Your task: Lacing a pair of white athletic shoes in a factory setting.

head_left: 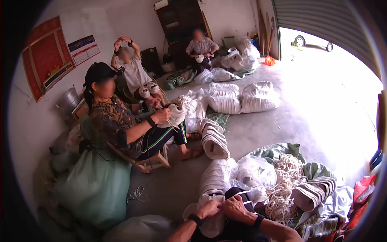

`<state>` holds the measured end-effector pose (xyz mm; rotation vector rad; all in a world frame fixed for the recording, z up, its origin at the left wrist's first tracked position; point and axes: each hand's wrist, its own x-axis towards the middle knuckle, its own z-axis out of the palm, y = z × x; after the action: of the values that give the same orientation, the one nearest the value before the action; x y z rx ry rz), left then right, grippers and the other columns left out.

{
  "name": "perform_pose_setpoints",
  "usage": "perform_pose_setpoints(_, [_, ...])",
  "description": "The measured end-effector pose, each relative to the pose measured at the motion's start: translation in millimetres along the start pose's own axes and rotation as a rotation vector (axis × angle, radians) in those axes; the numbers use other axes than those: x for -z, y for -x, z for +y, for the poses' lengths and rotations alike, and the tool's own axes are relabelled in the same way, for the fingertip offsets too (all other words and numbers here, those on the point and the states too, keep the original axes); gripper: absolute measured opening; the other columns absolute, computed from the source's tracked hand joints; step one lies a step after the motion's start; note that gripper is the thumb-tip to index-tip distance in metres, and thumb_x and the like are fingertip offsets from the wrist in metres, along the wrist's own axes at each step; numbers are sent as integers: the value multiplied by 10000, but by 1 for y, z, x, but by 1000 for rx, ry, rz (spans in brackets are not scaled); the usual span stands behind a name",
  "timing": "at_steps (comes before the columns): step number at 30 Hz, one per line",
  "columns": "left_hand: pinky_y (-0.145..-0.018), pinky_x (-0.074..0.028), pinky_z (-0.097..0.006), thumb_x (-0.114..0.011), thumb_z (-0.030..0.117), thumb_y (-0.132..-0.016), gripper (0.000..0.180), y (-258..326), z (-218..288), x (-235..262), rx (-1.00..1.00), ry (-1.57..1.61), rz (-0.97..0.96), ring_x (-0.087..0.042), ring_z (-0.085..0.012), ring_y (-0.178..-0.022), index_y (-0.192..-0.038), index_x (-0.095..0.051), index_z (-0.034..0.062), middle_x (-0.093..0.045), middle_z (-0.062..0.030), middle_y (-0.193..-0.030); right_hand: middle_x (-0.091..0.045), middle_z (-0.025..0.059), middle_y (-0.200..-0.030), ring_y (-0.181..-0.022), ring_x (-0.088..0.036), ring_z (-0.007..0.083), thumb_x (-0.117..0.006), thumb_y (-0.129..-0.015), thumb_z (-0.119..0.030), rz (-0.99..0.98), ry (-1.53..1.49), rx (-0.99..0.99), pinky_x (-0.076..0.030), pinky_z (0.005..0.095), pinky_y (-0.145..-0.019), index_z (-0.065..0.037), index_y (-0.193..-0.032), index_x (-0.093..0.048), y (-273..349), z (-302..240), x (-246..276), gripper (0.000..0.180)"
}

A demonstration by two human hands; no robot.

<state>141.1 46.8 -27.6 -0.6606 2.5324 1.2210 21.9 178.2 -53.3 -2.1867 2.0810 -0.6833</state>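
A white fabric piece (212,226), which looks like a shoe upper, lies over my lap. My left hand (209,208) is closed on its upper part, fingertips pinched. Close beside it, my right hand (238,206) is also closed, its fingertips nearly meeting the left ones. What the right fingers pinch is too small to tell; a thin white strand (247,193) runs just behind that hand. Directly beyond my hands lies a nested stack of white uppers (215,175). To the right is a tangled heap of cream laces (284,187).
Another stack of uppers (315,193) sits right of the laces, near red bags (363,189). A seated co-worker (117,117) handles a white piece at left, beside a big green sack (94,185). Two people sit farther back. White bundles (260,97) lie mid-floor.
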Motion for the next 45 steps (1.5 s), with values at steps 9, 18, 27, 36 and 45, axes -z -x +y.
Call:
perform_pose_setpoints(9, [-718, -482, -381, -555, 234, -818, 236, 14, 1, -3, -23, -116, 24, -640, -310, -796, -942, -662, 64, -656, -171, -877, -565, 81, -749, -796, -535, 272, -566, -735, -210, -69, -47, -45, -324, 455, -706, -112, -711, -595, -1, -4, 6, 105])
perform_pose_setpoints(18, [-692, -491, -404, -584, 260, -844, 266, 28, -8, -27, -153, -96, 452, -647, -332, -766, -892, -618, 1, -642, -203, -798, -587, 58, -806, -831, -566, 248, -623, -751, -265, 7, -243, -118, -410, 410, -707, -130, -760, -651, -11, -3, 34, 138])
perform_pose_setpoints(27, [-693, -497, -392, -587, 245, -833, 252, 32, -16, -26, -183, 258, 496, -641, -338, -814, -926, -622, 14, -648, -193, -831, -586, 51, -773, -782, -577, 242, -614, -764, -208, -112, -173, -27, -446, 370, -687, -143, -803, -670, -34, 1, 23, 94])
perform_pose_setpoints(36, [-639, -491, -381, -621, 280, -766, 225, 29, -5, -22, -214, 149, 322, -647, -288, -690, -794, -654, 60, -647, -136, -708, -563, 46, -824, -820, -563, 166, -549, -844, -98, 86, -974, -371, -457, 294, -698, -29, -922, -583, -49, -1, 68, 110])
perform_pose_setpoints(45, [-593, -477, -356, -608, 258, -787, 228, 21, -7, -28, -282, 112, 422, -619, -248, -597, -726, -629, 39, -614, -140, -639, -502, 3, -856, -796, -537, 91, -496, -936, -209, 7, -1302, -367, -478, 253, -672, -35, -952, -520, -33, 7, 65, 177])
